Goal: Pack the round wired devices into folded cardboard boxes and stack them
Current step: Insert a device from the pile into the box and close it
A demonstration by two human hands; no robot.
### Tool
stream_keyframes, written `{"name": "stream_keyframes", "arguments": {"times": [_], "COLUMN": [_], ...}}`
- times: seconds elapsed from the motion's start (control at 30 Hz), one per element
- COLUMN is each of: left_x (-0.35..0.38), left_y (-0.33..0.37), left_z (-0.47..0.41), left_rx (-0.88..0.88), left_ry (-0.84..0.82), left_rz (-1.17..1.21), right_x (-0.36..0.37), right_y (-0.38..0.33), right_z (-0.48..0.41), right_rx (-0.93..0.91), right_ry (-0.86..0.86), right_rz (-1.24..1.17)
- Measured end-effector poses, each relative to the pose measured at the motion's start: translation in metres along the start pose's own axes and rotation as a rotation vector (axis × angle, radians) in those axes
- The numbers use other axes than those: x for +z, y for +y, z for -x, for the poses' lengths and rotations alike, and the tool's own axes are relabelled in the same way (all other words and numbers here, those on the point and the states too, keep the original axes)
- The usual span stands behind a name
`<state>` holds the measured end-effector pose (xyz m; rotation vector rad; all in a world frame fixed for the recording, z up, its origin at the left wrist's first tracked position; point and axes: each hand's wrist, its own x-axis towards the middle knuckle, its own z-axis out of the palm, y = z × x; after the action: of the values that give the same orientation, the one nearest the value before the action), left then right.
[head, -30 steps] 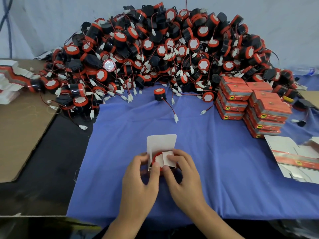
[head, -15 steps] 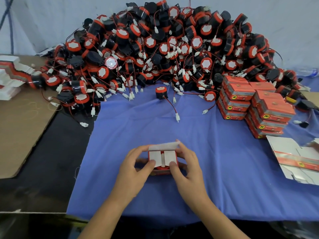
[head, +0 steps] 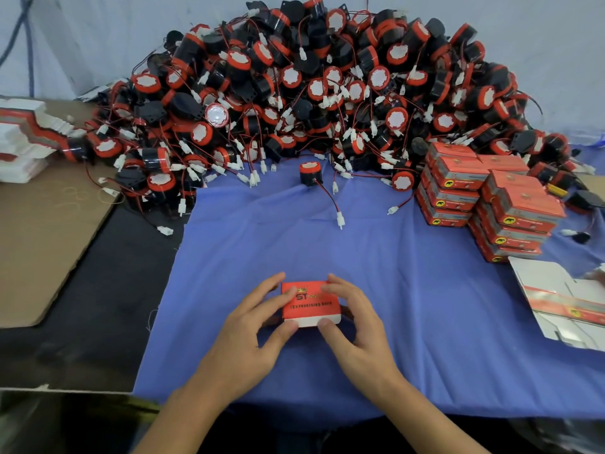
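I have the left hand (head: 252, 326) and right hand (head: 357, 326) clamped on opposite sides of one red cardboard box (head: 311, 304), thumbs at its near white edge, over the blue cloth (head: 409, 290). Beyond the hands, one round wired device (head: 309, 173) stands alone. Stacked boxes (head: 491, 204) sit beyond and right of the right hand, and the device heap (head: 311, 86) lies farthest.

Blue cloth (head: 409, 290): spread flat, lightly creased.
Black tabletop (head: 108, 306): bare strip along the cloth's left edge.
Brown cardboard sheet (head: 42, 244): further left of the cloth.
Pale wall (head: 82, 44): behind the cloth's far side.
Dark cable (head: 30, 60): on the wall, far left.
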<state>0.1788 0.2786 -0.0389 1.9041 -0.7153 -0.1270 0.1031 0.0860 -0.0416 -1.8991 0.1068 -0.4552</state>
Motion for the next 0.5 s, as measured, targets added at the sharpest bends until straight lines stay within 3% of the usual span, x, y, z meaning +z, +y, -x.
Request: {"name": "stream_keyframes", "arguments": {"times": [0.37,0.5], "left_x": [0.0016,0.0063], "left_y": [-0.0005,-0.0022], "left_z": [0.0054,0.0061], "left_rx": [0.148,0.252], "left_ry": [0.188,0.311], "left_rz": [-0.169,-0.366], "right_x": [0.0030,0.0077], "right_y": [0.0034,0.0066], "right_z": [0.0015,0.0020], "right_rx": [-0.042,-0.093], "right_ry": [0.044,0.035], "right_rz": [0.035,0.132]}}
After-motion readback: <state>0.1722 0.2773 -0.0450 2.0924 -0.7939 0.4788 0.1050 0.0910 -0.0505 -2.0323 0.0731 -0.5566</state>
